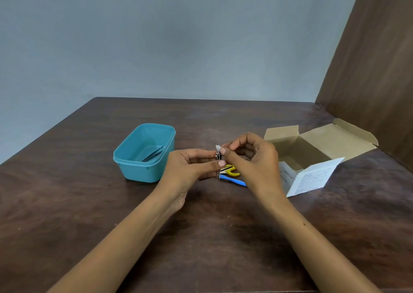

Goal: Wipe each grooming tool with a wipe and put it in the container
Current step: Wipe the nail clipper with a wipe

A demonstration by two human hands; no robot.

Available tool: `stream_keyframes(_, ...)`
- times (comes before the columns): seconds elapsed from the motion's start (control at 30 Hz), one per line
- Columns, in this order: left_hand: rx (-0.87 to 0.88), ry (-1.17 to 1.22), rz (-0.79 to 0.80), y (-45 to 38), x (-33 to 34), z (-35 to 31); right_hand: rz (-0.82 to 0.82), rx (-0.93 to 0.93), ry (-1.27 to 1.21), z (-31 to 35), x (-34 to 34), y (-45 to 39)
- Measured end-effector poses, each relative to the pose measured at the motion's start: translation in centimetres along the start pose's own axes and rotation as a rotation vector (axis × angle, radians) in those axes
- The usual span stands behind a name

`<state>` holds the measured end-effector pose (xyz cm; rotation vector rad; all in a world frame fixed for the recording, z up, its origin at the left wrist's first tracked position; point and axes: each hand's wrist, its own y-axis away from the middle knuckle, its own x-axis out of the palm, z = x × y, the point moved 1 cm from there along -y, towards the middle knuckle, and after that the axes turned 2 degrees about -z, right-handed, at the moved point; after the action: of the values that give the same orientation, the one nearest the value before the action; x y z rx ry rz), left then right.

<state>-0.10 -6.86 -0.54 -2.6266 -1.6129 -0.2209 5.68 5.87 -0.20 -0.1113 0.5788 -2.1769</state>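
My left hand (190, 167) holds a small metal nail clipper (218, 156) upright between thumb and fingers, above the middle of the table. My right hand (250, 158) pinches a small white wipe (218, 147) against the clipper's top end. A teal plastic container (134, 160) stands to the left, with dark tweezers (153, 154) lying inside it. Just below the hands, a yellow-handled tool (232, 170) and a blue-handled tool (233, 180) lie on the table, partly hidden by my right hand.
An open cardboard box (321, 145) with its flaps spread sits at the right, a printed white flap (312, 177) facing me. A brown panel (375, 69) rises along the table's right side. The dark wooden table (89, 203) ends at a grey wall behind.
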Motion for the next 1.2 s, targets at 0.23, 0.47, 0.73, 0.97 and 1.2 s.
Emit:
stream_keyframes(0.23,-0.093,0.198,0.081,-0.4,-0.2,-0.1,-0.137,-0.006,-0.121,0.1,-1.3,-0.5)
stream_keyframes(0.47,-0.069,0.218,0.094,-0.5,-0.6,-0.2,0.041,-0.179,0.103,0.3,-0.6,0.1)
stream_keyframes(0.73,-0.122,0.166,0.112,-0.6,-0.4,0.2,-0.032,-0.26,0.142,0.2,-0.6,-0.2)
stream_keyframes(0.97,-0.155,0.235,0.078,-0.7,-0.7,0.1,-0.009,-0.367,0.23,0.0,-0.6,0.4)
stream_keyframes(1.2,-0.18,0.271,0.081,-0.5,-0.4,0.0,-0.013,-0.41,0.224,0.1,-0.6,0.0)
